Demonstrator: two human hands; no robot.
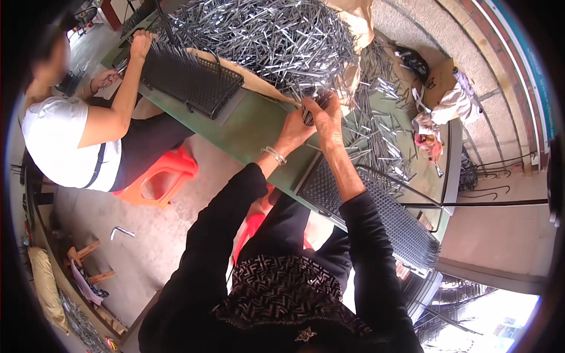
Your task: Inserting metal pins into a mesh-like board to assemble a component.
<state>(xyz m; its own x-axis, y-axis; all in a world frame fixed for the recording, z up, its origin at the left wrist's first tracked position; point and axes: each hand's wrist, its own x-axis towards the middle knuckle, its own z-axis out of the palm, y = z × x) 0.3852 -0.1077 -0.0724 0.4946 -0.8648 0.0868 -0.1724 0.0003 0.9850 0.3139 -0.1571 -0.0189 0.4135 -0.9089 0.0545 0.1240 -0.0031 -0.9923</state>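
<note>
Both my hands come together over the near edge of a big heap of thin, dark metal pieces. My left hand and my right hand are closed around a small bunch of these metal pieces. The ends of the bunch point toward the heap, and my fingers partly cover it. Under my right forearm lies a long black rack with a grid of small holes. Its right part is filled with a dense, dark grey texture that I cannot make out singly.
A person in a white shirt sits at the left on a red stool, hands by another black rack. Loose pieces scatter over the green table. A cloth and cardboard box stand at its right end.
</note>
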